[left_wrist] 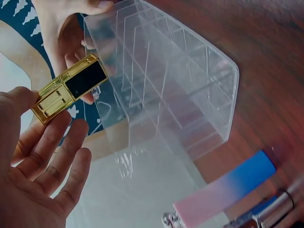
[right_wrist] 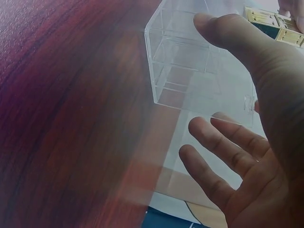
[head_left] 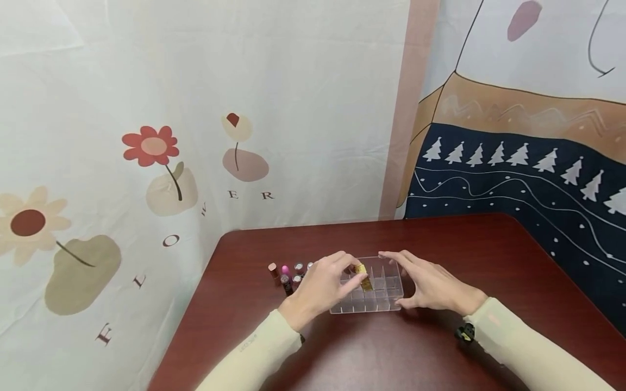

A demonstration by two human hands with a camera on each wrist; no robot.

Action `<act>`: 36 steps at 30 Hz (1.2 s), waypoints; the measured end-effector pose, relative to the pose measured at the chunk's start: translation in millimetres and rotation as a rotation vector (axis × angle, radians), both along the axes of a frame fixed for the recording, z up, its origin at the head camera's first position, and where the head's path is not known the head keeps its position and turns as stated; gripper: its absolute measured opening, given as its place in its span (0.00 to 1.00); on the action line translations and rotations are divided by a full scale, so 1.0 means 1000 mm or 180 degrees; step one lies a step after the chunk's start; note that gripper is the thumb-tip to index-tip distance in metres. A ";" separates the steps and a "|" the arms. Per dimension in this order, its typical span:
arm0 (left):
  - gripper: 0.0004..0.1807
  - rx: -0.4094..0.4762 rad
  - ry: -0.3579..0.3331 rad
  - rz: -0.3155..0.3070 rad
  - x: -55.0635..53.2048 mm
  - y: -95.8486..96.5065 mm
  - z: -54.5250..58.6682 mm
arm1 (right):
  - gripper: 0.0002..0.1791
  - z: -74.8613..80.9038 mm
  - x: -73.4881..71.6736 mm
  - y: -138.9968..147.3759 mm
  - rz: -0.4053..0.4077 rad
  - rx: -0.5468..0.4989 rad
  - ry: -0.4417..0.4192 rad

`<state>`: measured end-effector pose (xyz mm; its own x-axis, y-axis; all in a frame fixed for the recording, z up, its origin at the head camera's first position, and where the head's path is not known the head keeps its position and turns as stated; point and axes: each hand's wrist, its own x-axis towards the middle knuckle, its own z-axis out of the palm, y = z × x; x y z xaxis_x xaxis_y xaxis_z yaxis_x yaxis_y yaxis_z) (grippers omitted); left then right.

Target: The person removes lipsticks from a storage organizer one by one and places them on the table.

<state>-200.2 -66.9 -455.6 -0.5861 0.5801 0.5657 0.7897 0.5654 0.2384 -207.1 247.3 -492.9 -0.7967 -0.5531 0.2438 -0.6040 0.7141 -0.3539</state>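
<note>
My left hand [head_left: 319,283] pinches a gold lipstick tube [left_wrist: 66,88] with a dark panel between thumb and fingers. It holds the tube tilted over a clear lipstick organizer [head_left: 379,301] divided into many small compartments. In the left wrist view the remaining fingers of that hand spread loosely below the tube. My right hand [head_left: 435,283] spans the right end of the organizer, its thumb near the front corner and a fingertip at the back corner. From the right wrist view, the thumb lies against the clear wall while the other fingers stay loosely bent beside it.
Several lipsticks stand left of the organizer, partly hidden by my left hand, among them a brown tube [head_left: 273,270] and a pink-topped one [head_left: 286,269]. A pink-to-blue tube [left_wrist: 225,190] shows near the organizer. Printed curtains [head_left: 318,108] hang behind the dark red table [head_left: 391,353].
</note>
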 end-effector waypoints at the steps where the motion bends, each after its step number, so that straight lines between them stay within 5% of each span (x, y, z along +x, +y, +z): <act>1: 0.08 0.0004 0.0018 0.0007 -0.001 -0.002 0.000 | 0.67 0.000 0.000 0.000 -0.0003 0.0006 0.0006; 18: 0.06 0.0182 0.0030 0.0092 0.003 -0.042 0.017 | 0.65 0.000 -0.001 0.000 0.0009 0.0050 -0.0104; 36: 0.10 0.0182 0.0376 0.0381 0.005 -0.100 0.024 | 0.65 0.000 0.000 0.000 -0.0012 0.0006 -0.0098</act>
